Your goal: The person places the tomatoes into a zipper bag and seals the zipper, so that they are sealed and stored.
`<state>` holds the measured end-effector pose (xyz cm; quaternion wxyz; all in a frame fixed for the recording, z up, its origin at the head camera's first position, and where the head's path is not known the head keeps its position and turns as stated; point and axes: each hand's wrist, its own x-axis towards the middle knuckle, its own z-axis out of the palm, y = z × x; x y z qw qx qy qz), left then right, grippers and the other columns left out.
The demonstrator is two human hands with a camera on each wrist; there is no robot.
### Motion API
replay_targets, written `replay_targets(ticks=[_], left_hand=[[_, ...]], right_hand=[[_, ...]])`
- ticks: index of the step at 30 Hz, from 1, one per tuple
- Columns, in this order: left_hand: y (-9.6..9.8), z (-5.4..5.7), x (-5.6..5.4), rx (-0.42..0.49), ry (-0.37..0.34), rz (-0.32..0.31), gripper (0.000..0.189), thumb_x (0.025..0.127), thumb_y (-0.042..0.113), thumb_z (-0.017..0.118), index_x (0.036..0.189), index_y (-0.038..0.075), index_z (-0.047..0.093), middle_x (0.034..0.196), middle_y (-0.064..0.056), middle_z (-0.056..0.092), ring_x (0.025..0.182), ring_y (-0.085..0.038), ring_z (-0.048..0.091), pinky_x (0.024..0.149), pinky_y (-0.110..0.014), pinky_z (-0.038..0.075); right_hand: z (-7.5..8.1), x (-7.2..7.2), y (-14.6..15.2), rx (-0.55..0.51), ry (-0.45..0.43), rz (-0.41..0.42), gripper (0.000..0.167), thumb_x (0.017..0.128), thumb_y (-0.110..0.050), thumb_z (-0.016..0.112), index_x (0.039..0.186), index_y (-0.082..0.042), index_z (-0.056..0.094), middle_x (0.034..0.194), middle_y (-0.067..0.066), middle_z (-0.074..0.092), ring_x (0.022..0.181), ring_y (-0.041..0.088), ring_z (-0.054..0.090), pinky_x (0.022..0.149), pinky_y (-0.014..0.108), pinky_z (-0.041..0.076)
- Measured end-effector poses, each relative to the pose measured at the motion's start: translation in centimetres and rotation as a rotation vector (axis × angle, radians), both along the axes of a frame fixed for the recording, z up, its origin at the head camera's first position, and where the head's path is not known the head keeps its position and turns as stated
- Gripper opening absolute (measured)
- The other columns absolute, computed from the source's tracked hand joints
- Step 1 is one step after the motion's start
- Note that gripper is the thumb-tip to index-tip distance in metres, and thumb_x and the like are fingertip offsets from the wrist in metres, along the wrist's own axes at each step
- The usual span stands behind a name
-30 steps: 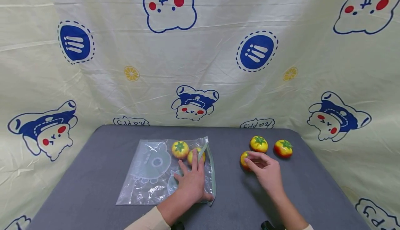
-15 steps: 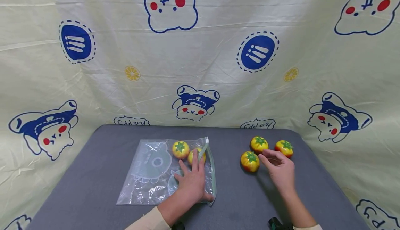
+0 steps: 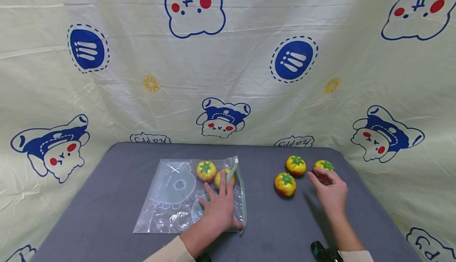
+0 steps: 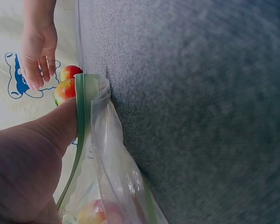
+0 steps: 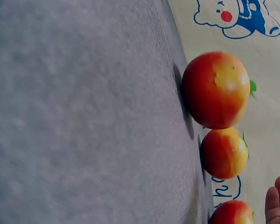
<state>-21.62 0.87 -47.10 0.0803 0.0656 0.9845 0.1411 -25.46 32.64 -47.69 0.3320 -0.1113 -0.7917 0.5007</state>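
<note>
A clear zip bag (image 3: 162, 214) with a pale cartoon print lies on the table. Two yellow-red tomatoes (image 3: 206, 170) show inside it near the far end. My left hand (image 3: 218, 206) rests on the bag with spread, mostly straight fingers. In the left wrist view, its thumb passes behind the bag's green zip strip (image 4: 80, 116), which stands up off the table. To the right, two tomatoes stand close together, one nearer (image 3: 285, 184) and one farther (image 3: 295, 166). My right hand (image 3: 331, 190), fingers loosely bent and holding nothing, partly covers a third tomato (image 3: 325, 164).
The grey table (image 3: 99, 198) runs back to a pale printed cloth (image 3: 246, 68), which hangs behind and at both sides. A black device (image 3: 322, 252) sits at the right wrist.
My right hand has left the nearer tomato and moved right, over toward the rightmost one. That nearer tomato now shows whole. My left hand and the bag have stayed put.
</note>
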Motion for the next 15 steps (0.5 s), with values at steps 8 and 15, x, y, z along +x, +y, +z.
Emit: replay_targets(ticks=[8,15], left_hand=[[0.0,0.1,0.2,0.012,0.014,0.002,0.137,0.054,0.062,0.096,0.163,0.017,0.025,0.174,-0.008,-0.008,0.146,-0.067,0.017,0.101,-0.082,0.036],[0.0,0.2,0.2,0.009,0.015,0.003,0.137,0.054,0.063,0.096,0.163,0.017,0.025,0.174,-0.008,-0.008,0.146,-0.067,0.018,0.100,-0.082,0.036]], right_hand=[[-0.5,-1.1,1.1,0.037,-0.046,-0.068,0.036,0.084,-0.029,0.086,0.111,-0.006,0.078,0.095,-0.016,0.062,0.078,-0.013,0.062,0.068,0.002,0.047],[-0.6,-2.0,2.1,0.072,-0.091,-0.111,0.037,0.085,-0.029,0.085,0.113,-0.005,0.078,0.104,-0.001,0.064,0.082,-0.009,0.059,0.070,-0.001,0.042]])
